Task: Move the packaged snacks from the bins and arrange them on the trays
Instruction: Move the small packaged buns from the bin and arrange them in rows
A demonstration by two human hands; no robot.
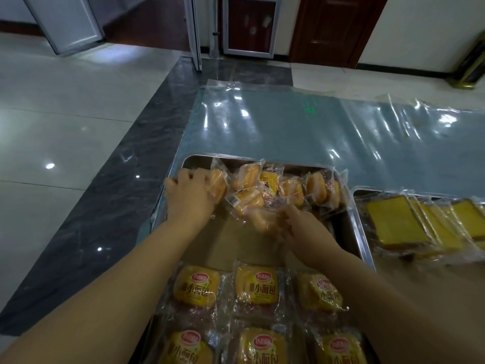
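Both bare forearms stretched forward over a steel tray (pixel 349 219). Left hand (pixel 189 198) palm down at the far left corner, fingers curled onto a wrapped bread packet (pixel 217 186) standing in the row along the far wall. Right hand (pixel 301 229) blurred, fingers pinched on a loose clear-wrapped bun packet (pixel 262 219) near mid-tray. Labelled small-bread packets (pixel 195 286) laid flat in rows at the near end. Second tray (pixel 358 191) just right, holding overlapping yellow cake slices (pixel 396 222). Clear plastic sheet (pixel 288 122) spread beyond
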